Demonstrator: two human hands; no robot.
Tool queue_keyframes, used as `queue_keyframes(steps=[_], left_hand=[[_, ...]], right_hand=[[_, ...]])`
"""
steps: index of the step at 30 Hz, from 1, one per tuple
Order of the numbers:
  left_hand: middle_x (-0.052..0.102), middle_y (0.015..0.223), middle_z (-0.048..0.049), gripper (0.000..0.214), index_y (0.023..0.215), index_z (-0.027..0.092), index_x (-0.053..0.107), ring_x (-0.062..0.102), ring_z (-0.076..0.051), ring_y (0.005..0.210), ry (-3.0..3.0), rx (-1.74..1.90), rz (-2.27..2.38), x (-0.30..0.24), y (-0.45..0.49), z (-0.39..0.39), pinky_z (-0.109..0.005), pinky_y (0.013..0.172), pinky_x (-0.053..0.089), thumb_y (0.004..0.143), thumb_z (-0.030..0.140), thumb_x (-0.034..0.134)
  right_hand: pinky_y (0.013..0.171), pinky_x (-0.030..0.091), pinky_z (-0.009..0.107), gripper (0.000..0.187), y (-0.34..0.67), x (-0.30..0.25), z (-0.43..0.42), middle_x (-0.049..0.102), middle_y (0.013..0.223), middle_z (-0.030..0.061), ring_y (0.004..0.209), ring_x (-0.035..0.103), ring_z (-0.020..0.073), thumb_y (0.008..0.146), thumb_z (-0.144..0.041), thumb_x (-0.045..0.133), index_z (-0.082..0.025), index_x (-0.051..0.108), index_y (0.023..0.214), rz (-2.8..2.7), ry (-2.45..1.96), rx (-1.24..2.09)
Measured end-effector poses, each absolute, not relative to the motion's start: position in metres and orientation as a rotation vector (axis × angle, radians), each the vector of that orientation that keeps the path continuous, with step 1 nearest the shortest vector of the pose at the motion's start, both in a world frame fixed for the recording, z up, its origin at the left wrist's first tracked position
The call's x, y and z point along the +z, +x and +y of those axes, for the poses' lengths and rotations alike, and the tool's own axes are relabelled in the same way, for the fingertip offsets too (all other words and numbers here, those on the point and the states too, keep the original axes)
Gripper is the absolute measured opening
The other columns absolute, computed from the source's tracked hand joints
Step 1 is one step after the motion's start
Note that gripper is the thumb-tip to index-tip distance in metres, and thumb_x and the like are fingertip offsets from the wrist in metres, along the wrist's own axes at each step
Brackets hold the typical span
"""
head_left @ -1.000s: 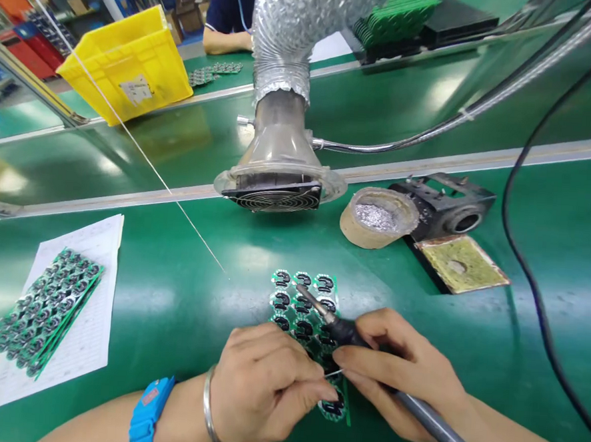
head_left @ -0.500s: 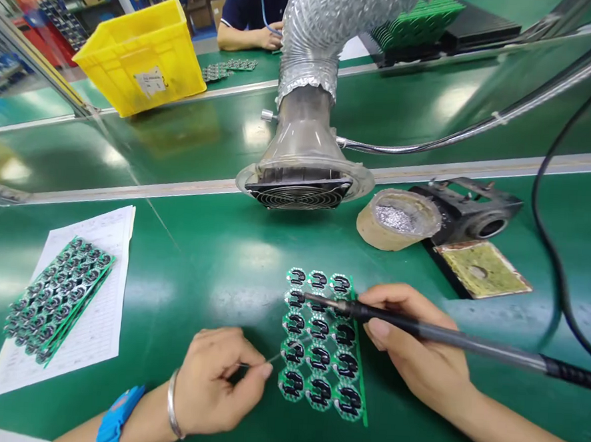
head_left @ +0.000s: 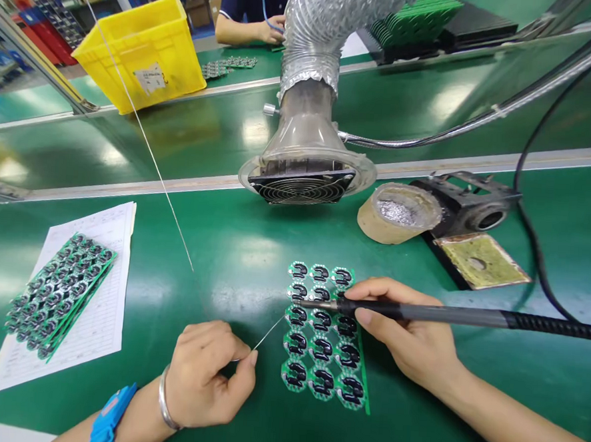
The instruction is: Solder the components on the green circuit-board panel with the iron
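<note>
Solder wire (head_left: 268,334) runs from the pinching left hand (head_left: 210,376) toward a green circuit-board panel (head_left: 320,356), flat on the bench mat (head_left: 233,257), its round pads black-marked; the right hand (head_left: 401,331) clamps a soldering iron (head_left: 420,313), tip over the panel's second row.

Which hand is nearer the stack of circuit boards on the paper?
Left. The left hand, pinching solder wire, lies to the right of the stack. The right hand, holding a soldering iron, is farther right, beyond the board panel.
</note>
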State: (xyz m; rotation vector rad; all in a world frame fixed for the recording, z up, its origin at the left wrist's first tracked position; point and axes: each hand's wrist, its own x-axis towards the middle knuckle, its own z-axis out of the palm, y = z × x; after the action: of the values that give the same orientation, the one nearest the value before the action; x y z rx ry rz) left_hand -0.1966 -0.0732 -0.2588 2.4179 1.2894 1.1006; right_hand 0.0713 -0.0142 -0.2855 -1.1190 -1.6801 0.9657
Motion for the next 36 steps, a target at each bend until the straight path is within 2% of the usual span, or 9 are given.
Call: queue_keyframes(steps=[36], left_hand=[[0.052,0.053,0.004,0.014,0.07,0.017,0.054,0.039,-0.009,0.046,2.436,1.082,1.274,-0.2665,-0.1933,-0.0677,-0.025,0.045,0.027,0.075,0.006,0.06]], right_hand=[[0.046,0.041,0.023,0.007,0.0719,-0.2837,-0.014,0.059,0.062,-0.0003,0.05,0.05,0.0116,0.081,-0.018,0.058,-0.021,0.064,0.084,-1.663,-1.17,0.973]])
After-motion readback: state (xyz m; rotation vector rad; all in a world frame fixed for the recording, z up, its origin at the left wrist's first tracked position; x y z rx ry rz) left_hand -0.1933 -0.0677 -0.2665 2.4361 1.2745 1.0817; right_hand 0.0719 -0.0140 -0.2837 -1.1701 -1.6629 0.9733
